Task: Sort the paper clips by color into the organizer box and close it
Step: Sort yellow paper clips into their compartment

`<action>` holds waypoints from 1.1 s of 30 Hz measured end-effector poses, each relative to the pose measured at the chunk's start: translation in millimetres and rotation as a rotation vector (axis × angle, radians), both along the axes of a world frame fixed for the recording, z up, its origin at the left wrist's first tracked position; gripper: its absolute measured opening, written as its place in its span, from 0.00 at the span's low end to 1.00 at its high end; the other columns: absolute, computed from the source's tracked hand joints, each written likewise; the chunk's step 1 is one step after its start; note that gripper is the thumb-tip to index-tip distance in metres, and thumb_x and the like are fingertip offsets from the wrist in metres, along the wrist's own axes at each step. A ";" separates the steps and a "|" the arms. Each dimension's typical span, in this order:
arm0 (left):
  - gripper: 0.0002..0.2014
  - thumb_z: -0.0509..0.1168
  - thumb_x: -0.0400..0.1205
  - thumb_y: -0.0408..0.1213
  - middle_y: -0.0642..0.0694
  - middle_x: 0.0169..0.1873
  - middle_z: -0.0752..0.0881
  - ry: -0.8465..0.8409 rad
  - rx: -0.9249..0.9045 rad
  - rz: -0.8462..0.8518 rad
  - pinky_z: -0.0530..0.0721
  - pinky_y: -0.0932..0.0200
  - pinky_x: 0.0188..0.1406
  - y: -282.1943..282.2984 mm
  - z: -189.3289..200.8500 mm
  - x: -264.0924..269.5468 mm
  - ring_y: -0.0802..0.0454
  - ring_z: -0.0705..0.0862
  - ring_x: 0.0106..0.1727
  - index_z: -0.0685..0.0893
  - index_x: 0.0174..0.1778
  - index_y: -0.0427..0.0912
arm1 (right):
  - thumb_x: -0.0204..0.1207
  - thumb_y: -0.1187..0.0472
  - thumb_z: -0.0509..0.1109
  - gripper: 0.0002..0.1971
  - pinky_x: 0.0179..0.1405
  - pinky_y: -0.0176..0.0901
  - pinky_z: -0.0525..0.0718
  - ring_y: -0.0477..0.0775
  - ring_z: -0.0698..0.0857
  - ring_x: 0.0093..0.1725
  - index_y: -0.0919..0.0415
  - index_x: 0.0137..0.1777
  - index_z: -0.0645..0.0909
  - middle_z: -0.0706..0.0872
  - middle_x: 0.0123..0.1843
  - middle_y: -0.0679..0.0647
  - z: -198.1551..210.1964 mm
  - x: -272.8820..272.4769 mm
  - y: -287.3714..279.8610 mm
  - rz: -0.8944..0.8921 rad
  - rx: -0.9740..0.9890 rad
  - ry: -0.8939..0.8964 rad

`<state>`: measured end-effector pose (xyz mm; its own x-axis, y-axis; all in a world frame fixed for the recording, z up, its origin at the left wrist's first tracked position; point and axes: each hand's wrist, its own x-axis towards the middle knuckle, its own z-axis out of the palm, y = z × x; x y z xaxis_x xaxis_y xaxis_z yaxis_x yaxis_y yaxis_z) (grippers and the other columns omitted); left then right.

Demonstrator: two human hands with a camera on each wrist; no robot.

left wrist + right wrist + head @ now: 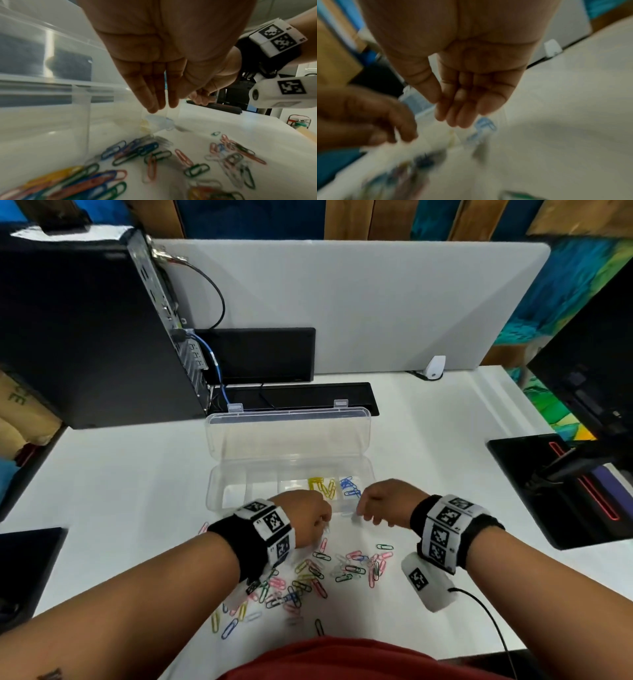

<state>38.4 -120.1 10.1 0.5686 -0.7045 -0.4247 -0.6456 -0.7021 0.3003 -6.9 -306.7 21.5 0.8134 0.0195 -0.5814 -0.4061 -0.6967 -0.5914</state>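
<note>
The clear organizer box (219, 494) lies open on the white table, its lid (287, 436) tipped back. Yellow clips (322, 486) fill one compartment and blue clips (350, 487) the rightmost. A mixed pile of paper clips (318, 577) lies in front of the box, and appears again as the pile (137, 155) in the left wrist view. My left hand (317, 520) hovers at the box's front wall, fingers pointing down; whether it pinches a clip is hidden. My right hand (368, 513) hangs beside it below the blue compartment, its fingers (452, 120) straight and together, nothing seen in them.
A black computer tower (85, 337) stands at the back left, with a black cable tray (298, 397) behind the box. A black pad (555, 491) lies to the right and a dark object (27, 559) at the left edge. A white divider (342, 302) closes the back.
</note>
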 end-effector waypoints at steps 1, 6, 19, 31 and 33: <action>0.17 0.59 0.80 0.37 0.45 0.61 0.81 -0.006 0.040 -0.027 0.79 0.55 0.60 -1.6 -5.7 -2.6 0.45 0.80 0.62 0.81 0.65 0.44 | 0.78 0.62 0.63 0.09 0.43 0.36 0.78 0.51 0.85 0.48 0.53 0.45 0.85 0.87 0.47 0.52 -4.7 -3.2 1.2 0.085 -0.092 -0.006; 0.16 0.59 0.81 0.40 0.42 0.61 0.80 -0.046 0.132 -0.087 0.82 0.51 0.59 -6.4 -26.0 -12.7 0.43 0.81 0.60 0.79 0.63 0.41 | 0.82 0.56 0.58 0.20 0.76 0.38 0.63 0.50 0.70 0.76 0.50 0.74 0.74 0.73 0.77 0.49 -16.7 -13.4 11.2 0.387 -0.339 0.025; 0.14 0.64 0.78 0.37 0.40 0.55 0.78 -0.163 0.154 -0.096 0.78 0.51 0.50 -15.9 -51.4 -25.2 0.41 0.78 0.57 0.77 0.59 0.39 | 0.77 0.60 0.61 0.21 0.61 0.51 0.79 0.62 0.77 0.65 0.61 0.70 0.72 0.74 0.66 0.59 -42.7 -19.9 12.9 0.491 -0.458 -0.096; 0.12 0.59 0.80 0.31 0.37 0.51 0.84 -0.056 0.105 -0.073 0.78 0.53 0.49 -23.8 -43.4 -20.2 0.40 0.83 0.53 0.84 0.56 0.36 | 0.77 0.65 0.61 0.13 0.57 0.44 0.76 0.59 0.80 0.60 0.62 0.60 0.78 0.81 0.61 0.60 -55.1 -24.2 19.6 0.348 -0.393 -0.108; 0.12 0.59 0.80 0.30 0.37 0.50 0.84 -0.042 0.097 -0.037 0.78 0.54 0.48 -23.0 -43.5 -19.7 0.40 0.83 0.52 0.84 0.54 0.36 | 0.77 0.64 0.62 0.10 0.51 0.42 0.75 0.59 0.81 0.57 0.63 0.55 0.80 0.83 0.57 0.60 -56.5 -25.1 19.4 0.335 -0.396 -0.114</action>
<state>18.7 -143.1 -33.4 0.5612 -0.6821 -0.4688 -0.6824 -0.7018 0.2043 -32.0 -287.4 -35.0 0.8586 0.0854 -0.5055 -0.0719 -0.9563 -0.2836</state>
